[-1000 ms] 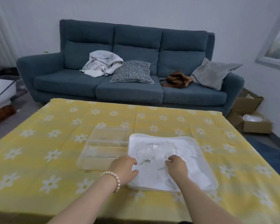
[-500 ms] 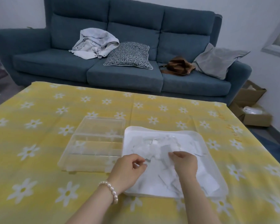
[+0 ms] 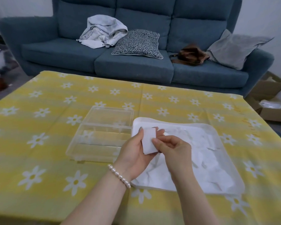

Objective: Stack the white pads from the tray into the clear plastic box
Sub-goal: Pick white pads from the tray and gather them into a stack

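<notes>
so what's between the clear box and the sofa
In the head view, only bare yellow daisy tablecloth lies between the clear plastic box and the sofa.

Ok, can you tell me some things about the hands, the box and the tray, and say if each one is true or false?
1. Both hands hold one white pad. True.
2. The clear plastic box is full of pads. False: no pads show in it.
3. The box sits left of the white tray. True.
4. The right hand wears a pearl bracelet. False: the pearl bracelet is on the left hand wrist.
5. The tablecloth is plain blue. False: it is yellow with white flowers.
</notes>
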A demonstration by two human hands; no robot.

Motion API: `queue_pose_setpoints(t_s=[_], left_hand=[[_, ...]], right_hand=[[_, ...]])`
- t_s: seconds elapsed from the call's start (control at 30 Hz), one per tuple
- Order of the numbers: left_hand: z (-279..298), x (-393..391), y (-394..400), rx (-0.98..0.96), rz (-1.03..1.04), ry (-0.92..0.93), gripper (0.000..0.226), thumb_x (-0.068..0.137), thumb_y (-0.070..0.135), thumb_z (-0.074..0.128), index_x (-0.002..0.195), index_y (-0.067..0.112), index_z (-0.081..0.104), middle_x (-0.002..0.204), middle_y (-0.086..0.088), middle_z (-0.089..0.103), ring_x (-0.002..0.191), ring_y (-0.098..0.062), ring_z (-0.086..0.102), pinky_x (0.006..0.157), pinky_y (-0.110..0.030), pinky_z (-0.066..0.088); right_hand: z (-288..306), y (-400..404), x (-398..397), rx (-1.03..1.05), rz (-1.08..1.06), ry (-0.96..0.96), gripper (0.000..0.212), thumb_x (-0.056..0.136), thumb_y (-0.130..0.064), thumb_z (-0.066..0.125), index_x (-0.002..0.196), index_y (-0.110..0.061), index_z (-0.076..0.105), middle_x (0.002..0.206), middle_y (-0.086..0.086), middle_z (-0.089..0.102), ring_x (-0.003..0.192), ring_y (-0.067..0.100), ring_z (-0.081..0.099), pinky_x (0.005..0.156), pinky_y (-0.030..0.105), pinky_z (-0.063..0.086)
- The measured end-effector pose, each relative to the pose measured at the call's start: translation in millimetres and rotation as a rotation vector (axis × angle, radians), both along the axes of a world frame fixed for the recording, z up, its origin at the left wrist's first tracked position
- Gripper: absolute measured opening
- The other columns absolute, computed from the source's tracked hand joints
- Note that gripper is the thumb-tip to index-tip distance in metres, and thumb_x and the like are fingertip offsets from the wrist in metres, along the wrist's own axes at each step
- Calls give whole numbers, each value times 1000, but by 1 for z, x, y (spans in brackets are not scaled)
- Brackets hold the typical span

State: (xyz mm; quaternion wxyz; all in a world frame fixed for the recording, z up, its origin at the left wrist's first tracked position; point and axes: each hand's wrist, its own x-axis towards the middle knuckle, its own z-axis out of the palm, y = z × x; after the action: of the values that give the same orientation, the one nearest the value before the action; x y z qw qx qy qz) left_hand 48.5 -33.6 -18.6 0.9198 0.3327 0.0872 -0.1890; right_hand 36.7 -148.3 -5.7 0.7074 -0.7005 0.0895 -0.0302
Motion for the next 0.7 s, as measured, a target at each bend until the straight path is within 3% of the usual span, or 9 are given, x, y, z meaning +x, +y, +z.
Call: queue_pose_setpoints(t_s=[0.1,0.17,0.23,0.3,0.4,0.5,0.6,0.7], left_hand=[[-3,1,4,-20,-18,17,42,101,37,32,113,8,59,103,-10,71,94,-23,69,95,-45,48],[-6,1,5,-41,-35,29,42,100,39,34,115,10,59,100,-11,70,94,-26,69,91,-48,51],[-10,3,5,-27,-58,57,45,98,44,36,113,11,61,91,-11,70,84,-26,70,75,-42,57],[-12,3,2,-5,-120,93,55,93,56,35,111,11,63,88,-12,69,80,-27,69,69,-37,55],[-12,2,-2,-26,-222,68,76,88,70,27,122,9,57,101,-15,65,85,-29,66,65,-34,54],[-12,3,-3,-50,-249,47,75,92,67,19,115,9,60,98,-13,68,82,-26,66,61,-30,54],[-10,4,-2,-38,-217,85,66,97,56,24,100,8,69,93,-11,67,76,-23,63,58,-29,52],[-5,4,-3,-13,-191,118,55,99,46,31,99,7,69,92,-10,68,73,-20,63,68,-32,51]], right_hand=[[1,-5,2,-160,-30,-104,15,78,-16,74,66,-24,72,66,-6,71,64,6,61,58,9,43],[6,-13,2,-318,-46,-184,13,73,-21,78,78,-30,71,81,-11,69,77,5,57,64,5,38],[8,-22,2,-489,83,-267,44,64,-21,83,98,-41,63,105,-23,58,100,-3,48,77,2,33],[10,-27,0,-603,265,-251,75,54,-25,86,112,-54,48,116,-36,44,115,-9,34,90,5,28],[6,-25,-2,-753,405,-229,94,50,-35,86,125,-55,32,122,-30,41,115,-10,25,96,16,27],[5,-22,1,-790,445,-248,92,55,-33,84,123,-55,26,115,-34,42,106,-19,24,98,24,28],[6,-24,2,-773,435,-246,86,56,-32,82,118,-58,28,115,-32,48,106,-8,34,93,17,27],[6,-25,0,-722,388,-266,79,57,-27,81,111,-60,34,113,-32,52,110,-6,36,93,12,28]])
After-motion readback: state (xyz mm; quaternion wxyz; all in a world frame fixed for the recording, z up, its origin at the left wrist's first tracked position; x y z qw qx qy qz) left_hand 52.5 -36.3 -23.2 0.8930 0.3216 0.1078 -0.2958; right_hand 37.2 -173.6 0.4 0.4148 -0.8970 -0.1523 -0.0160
